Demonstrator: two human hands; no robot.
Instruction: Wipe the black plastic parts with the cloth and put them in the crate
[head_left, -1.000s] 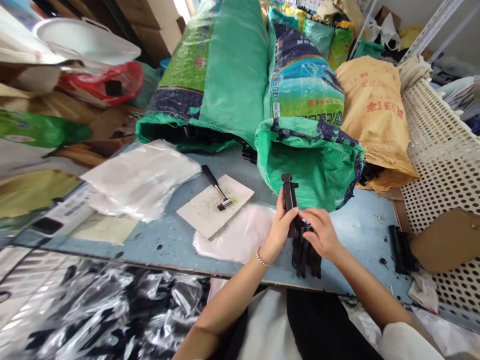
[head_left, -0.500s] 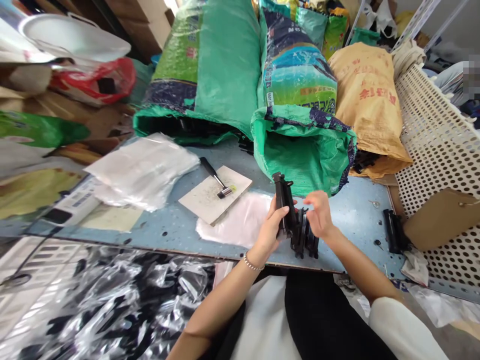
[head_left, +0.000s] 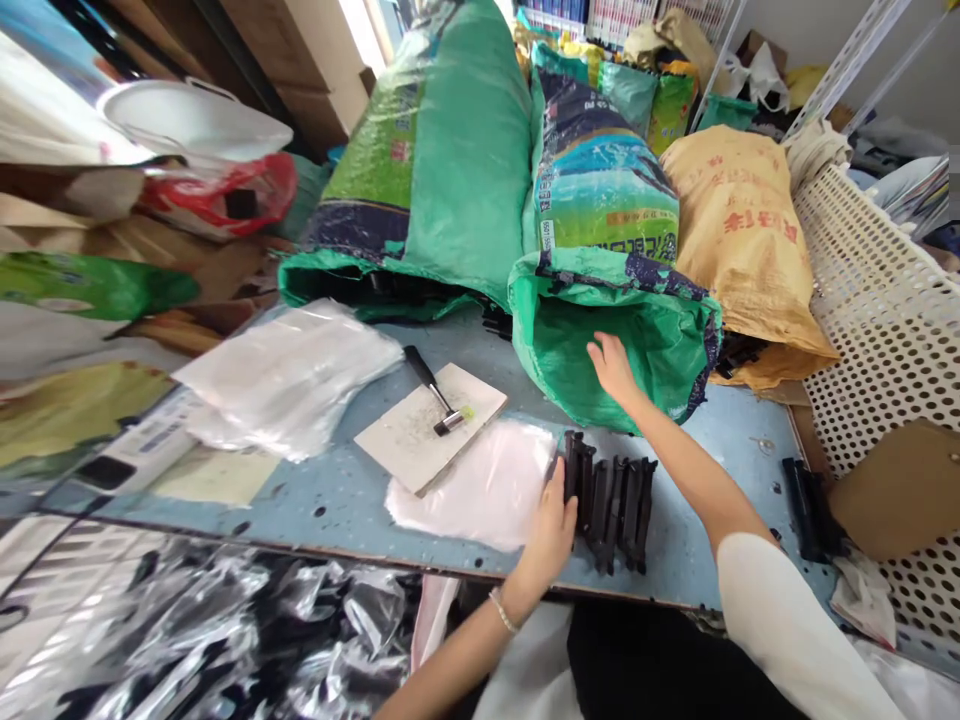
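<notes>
A row of several black plastic parts (head_left: 609,505) stands on the blue table near its front edge. My left hand (head_left: 551,530) rests against the left end of this row, fingers stretched out and touching the nearest part, not wrapped round it. My right hand (head_left: 613,368) reaches into the mouth of an open green sack (head_left: 540,370), fingers apart and holding nothing. Inside that sack only the green lining shows; its depth is in shadow. Left of the row lies a stack of clear plastic bags (head_left: 480,490), partly under a pale board (head_left: 405,440) with a black-handled hammer (head_left: 435,390) on it.
Another green sack (head_left: 465,180) with dark parts inside lies at back left, and a yellow sack (head_left: 750,230) at right. More clear bags (head_left: 300,370) lie on the left. A perforated white crate (head_left: 885,320) borders the right. Below the table's front edge are bagged black parts (head_left: 210,640).
My left hand has set the black part down with the others in the row. My right hand has moved away from the parts, up to the sack's mouth. The view has shifted slightly.
</notes>
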